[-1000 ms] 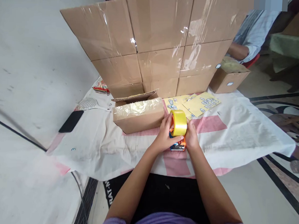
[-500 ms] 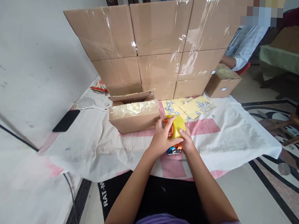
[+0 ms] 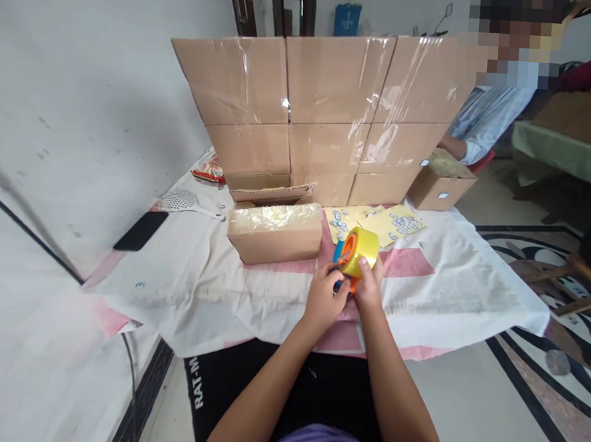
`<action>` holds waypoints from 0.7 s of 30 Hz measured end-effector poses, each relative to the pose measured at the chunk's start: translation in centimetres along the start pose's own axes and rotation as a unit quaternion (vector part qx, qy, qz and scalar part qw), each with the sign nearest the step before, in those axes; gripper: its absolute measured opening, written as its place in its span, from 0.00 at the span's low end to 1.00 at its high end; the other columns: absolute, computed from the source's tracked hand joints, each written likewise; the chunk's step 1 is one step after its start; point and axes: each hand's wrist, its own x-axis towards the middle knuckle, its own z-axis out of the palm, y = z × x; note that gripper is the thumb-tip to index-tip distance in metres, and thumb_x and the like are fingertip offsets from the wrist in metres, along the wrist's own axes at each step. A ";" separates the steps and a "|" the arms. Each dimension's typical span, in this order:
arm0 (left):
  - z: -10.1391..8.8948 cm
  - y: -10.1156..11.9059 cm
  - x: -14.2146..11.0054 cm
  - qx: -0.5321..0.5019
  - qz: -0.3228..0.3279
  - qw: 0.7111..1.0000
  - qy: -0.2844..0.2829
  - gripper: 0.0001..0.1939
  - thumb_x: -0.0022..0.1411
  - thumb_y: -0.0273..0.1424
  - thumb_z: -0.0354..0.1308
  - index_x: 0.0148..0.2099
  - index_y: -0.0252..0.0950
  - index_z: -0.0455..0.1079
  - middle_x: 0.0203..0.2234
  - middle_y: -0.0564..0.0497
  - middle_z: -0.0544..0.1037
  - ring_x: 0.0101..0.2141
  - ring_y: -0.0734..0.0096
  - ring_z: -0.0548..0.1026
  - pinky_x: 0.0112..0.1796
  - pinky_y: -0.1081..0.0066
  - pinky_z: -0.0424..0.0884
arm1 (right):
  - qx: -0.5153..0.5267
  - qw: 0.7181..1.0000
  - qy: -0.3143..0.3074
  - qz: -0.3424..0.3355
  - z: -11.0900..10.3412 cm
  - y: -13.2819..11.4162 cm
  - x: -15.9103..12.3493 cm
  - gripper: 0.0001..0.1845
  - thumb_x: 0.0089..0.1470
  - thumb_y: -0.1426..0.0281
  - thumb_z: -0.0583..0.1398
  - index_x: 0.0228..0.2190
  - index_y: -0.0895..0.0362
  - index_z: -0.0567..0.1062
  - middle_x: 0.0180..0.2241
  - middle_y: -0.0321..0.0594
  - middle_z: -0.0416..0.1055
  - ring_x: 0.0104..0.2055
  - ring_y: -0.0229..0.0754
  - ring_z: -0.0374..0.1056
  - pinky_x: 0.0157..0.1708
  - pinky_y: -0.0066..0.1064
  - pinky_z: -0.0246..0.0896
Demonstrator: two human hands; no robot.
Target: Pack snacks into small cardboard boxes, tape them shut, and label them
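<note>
A tape dispenser [image 3: 356, 253] with a yellow roll and orange-and-blue body sits between both hands over the white and pink cloth [image 3: 452, 284]. My right hand [image 3: 369, 287] grips its lower part, fingers wrapped round it. Closed on the dispenser's base from the left is my left hand [image 3: 323, 301]. A small cardboard box [image 3: 275, 232], its top covered in clear tape, lies just left of the dispenser. Yellow sticker sheets [image 3: 390, 223] lie behind it.
A wall of stacked taped cartons [image 3: 327, 109] stands at the back. A single small box [image 3: 440, 183] sits at the right, near a seated person's sleeve [image 3: 486, 119]. A black phone [image 3: 141, 230], a white slotted spatula [image 3: 186, 202] and a red packet [image 3: 208, 170] lie at the left.
My left hand slid down from the roll's side to the dispenser's base. The roll now stands clear above both hands, tilted left. My view rose, showing more of the room.
</note>
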 end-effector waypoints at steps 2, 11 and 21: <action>0.2 0.4 0.1 -0.012 -0.009 1.000 0.005 0.05 0.63 0.28 0.61 0.33 0.39 0.76 0.46 0.46 0.76 0.52 0.58 0.73 0.57 0.55 0.69 | -0.007 1.000 0.014 -0.003 0.1 0.0 0.0 0.20 0.56 0.53 0.66 0.45 0.52 0.76 0.33 0.39 0.78 0.33 0.46 0.76 0.36 0.39 0.74; -3.1 4.5 -0.6 -0.059 -0.061 0.996 -0.016 0.05 0.60 0.29 0.62 0.31 0.40 0.77 0.35 0.49 0.79 0.42 0.61 0.77 0.49 0.60 0.72 | -0.052 0.998 0.018 -0.012 0.3 0.3 0.9 0.18 0.57 0.55 0.66 0.42 0.54 0.74 0.34 0.38 0.78 0.32 0.43 0.75 0.34 0.34 0.72; -2.5 1.1 -2.3 -0.178 -0.170 0.959 -0.138 0.04 0.57 0.29 0.58 0.35 0.38 0.74 0.27 0.52 0.80 0.29 0.68 0.80 0.34 0.69 0.76 | 0.022 0.995 0.035 0.086 0.3 -0.4 1.1 0.16 0.53 0.57 0.67 0.37 0.55 0.75 0.27 0.36 0.78 0.27 0.43 0.75 0.29 0.34 0.72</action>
